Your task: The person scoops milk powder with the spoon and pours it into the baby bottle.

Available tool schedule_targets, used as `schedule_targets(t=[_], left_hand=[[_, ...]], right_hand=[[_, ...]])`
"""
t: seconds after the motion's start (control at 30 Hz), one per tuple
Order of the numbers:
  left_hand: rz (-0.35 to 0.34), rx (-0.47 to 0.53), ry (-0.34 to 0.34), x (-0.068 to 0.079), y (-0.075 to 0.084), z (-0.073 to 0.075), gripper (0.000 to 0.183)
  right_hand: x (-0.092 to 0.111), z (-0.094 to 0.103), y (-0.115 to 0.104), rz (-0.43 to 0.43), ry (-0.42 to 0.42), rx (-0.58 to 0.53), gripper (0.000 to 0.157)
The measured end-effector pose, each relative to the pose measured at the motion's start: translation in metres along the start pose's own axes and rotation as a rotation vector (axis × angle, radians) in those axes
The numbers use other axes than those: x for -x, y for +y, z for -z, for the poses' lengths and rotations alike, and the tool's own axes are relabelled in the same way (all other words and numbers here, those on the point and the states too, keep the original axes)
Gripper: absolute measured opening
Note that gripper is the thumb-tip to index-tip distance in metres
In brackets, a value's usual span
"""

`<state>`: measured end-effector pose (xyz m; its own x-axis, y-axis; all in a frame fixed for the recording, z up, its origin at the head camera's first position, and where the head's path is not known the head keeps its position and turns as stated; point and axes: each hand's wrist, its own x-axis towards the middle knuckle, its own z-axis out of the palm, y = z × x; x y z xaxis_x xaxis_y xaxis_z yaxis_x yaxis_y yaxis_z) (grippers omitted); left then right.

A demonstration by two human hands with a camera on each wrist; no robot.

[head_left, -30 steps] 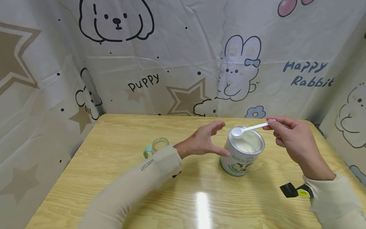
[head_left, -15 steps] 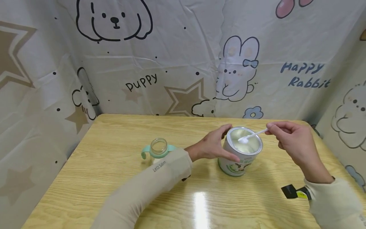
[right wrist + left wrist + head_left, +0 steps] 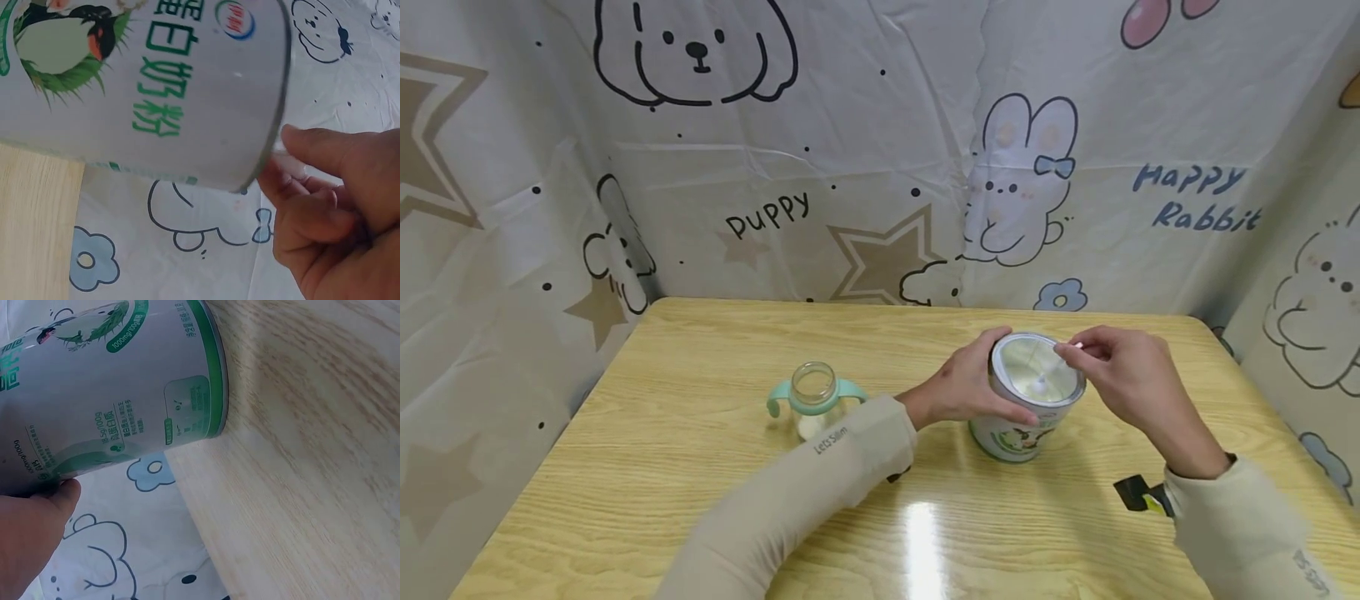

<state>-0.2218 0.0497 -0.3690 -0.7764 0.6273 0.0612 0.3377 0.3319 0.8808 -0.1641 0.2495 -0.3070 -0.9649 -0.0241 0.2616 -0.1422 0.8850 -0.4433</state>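
Observation:
A white and green milk powder can (image 3: 1017, 440) stands uncovered on the table, tilted slightly. My left hand (image 3: 964, 387) grips its left side, thumb across the front and fingers round the back. At the can's right rim, my right hand (image 3: 1126, 371) pinches the handle of a white scoop (image 3: 1041, 384), whose bowl is down inside the can; its exact contact with the powder is unclear. In the right wrist view the right fingers (image 3: 319, 147) are by the rim, and the scoop is hidden. The left wrist view shows the can's printed side (image 3: 125, 381) and a left fingertip (image 3: 67, 494).
A clear baby bottle (image 3: 812, 387) with mint green handles stands uncapped to the left, pale powder at its bottom, partly behind the left sleeve (image 3: 842, 454). The wooden table (image 3: 647, 433) meets a patterned cloth (image 3: 865, 167) at the back and sides.
My left hand has moved right and taken hold of the can. My right hand has moved left and lowered the scoop from above the rim into the can. More of the bottle shows.

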Motion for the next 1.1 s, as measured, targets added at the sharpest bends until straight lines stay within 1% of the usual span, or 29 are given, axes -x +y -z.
schedule_targets(t=[0.17, 0.4, 0.5, 0.7, 0.83, 0.93, 1.1], left_hand=[[-0.018, -0.01, 0.021, -0.001, -0.001, -0.002, 0.107], [-0.051, -0.002, 0.018, -0.001, -0.004, -0.001, 0.1], [-0.048, 0.0, 0.008, -0.001, -0.004, -0.001, 0.099], [-0.028, -0.018, 0.007, -0.001, -0.003, 0.0, 0.1], [-0.024, -0.02, 0.01, 0.0, -0.003, 0.001, 0.099], [-0.026, -0.01, 0.005, 0.0, -0.003, 0.001, 0.098], [-0.038, 0.002, 0.001, 0.0, -0.004, 0.0, 0.098]], right_hand=[[-0.004, -0.006, -0.008, 0.033, -0.011, 0.014, 0.025], [-0.012, -0.018, -0.02, 0.16, 0.029, -0.003, 0.018], [-0.015, -0.02, -0.023, 0.19, -0.005, -0.016, 0.016], [-0.017, -0.017, -0.028, 0.212, -0.128, -0.012, 0.013], [-0.017, -0.014, -0.028, 0.24, -0.192, -0.029, 0.013], [-0.017, -0.011, -0.025, 0.218, -0.221, -0.052, 0.014], [-0.017, -0.004, -0.015, 0.077, -0.245, -0.111, 0.026]])
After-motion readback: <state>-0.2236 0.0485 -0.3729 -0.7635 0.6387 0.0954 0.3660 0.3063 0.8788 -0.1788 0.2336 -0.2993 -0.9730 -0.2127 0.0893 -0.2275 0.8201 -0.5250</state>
